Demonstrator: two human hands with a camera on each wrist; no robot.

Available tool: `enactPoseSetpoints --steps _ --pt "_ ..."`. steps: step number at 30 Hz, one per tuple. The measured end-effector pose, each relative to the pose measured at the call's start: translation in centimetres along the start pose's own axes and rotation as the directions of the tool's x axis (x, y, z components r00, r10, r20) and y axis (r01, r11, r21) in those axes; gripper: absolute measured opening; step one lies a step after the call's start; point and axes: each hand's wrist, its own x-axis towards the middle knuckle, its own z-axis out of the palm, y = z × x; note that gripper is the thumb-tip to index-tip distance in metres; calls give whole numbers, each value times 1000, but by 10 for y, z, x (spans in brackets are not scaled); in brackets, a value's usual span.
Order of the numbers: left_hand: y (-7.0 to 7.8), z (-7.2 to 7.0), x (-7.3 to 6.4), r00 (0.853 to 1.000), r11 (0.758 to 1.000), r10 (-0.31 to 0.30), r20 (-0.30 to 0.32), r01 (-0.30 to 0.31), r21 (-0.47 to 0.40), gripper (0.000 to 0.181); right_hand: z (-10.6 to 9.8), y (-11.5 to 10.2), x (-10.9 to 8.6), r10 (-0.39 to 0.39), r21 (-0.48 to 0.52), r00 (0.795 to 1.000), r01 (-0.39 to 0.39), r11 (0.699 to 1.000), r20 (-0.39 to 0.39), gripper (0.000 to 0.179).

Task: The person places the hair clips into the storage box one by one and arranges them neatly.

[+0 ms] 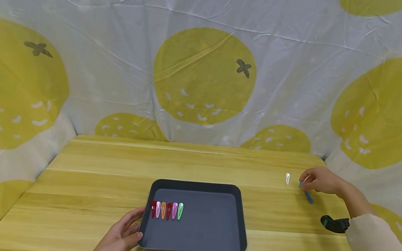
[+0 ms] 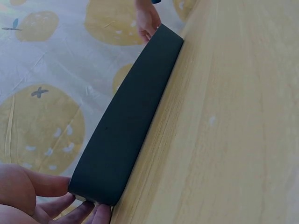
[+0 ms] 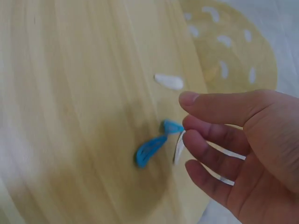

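Note:
My left hand (image 1: 120, 235) grips the left side of a dark grey tray (image 1: 209, 226), its thumb at the near corner; in the left wrist view the fingers (image 2: 77, 214) reach beneath that end. Several hair clips, red, pink, orange and green (image 1: 168, 210), stand in a row at the tray's left. My right hand (image 1: 321, 180) hovers over the table at the far right, thumb and fingers apart. Just by its fingertips are two blue hair clips, one (image 3: 150, 151) lying farther out and one (image 3: 172, 126) close to the index finger. Partly behind the fingers is a white clip (image 3: 178, 148).
Another white hair clip (image 1: 287, 179) lies left of my right hand. The wooden table (image 1: 99, 179) runs back to a hanging cloth (image 1: 204, 74) printed with yellow fruit, which also closes off both sides. A black device (image 1: 334, 224) sits at my right wrist.

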Motion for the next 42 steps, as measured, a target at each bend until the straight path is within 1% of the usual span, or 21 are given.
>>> enactPoseSetpoints --steps 4,7,10,13,16,22,25,28,30,32,36,39,42 --pt "-1 0 0 1000 1000 9 9 -9 -1 64 5 26 -11 65 64 998 -65 996 3 25" --pt "-1 0 0 1000 1000 10 11 -10 0 64 11 40 -15 116 94 993 -116 989 -3 24" --pt "-1 0 0 1000 1000 7 2 -7 1 65 17 47 -17 107 79 993 -104 991 -41 23" --pt "-1 0 0 1000 1000 6 -4 -6 -2 65 21 50 -16 79 51 993 -75 996 -88 21" --pt "-1 0 -1 1000 1000 7 -5 -7 0 65 24 50 -15 60 23 992 -58 998 -113 17" --pt "-1 0 0 1000 1000 1 -12 -1 0 65 27 50 -13 45 11 995 -44 999 -86 8" --pt "-1 0 0 1000 1000 -1 -6 1 -9 65 27 49 -12 18 -37 997 -20 999 -74 6" --pt "0 0 -1 1000 1000 2 2 -2 -15 65 27 48 -12 -2 -101 995 -8 995 -97 6" --pt "0 0 -2 1000 1000 7 10 -7 -20 65 27 50 -12 -13 -122 993 -2 993 -119 8" --pt "0 -1 -2 1000 1000 13 18 -12 -22 65 27 53 -12 -22 -115 991 6 993 -135 9" --pt "-1 -1 -3 999 1000 22 29 -21 -23 65 28 55 -10 -28 -47 991 22 999 -130 7" --pt "-1 -1 -3 999 999 20 27 -19 -28 65 27 50 -8 -12 -7 990 11 1000 -141 5" --pt "-1 -1 -3 1000 999 19 24 -18 -35 65 26 42 -6 0 8 989 1 1000 -150 11"
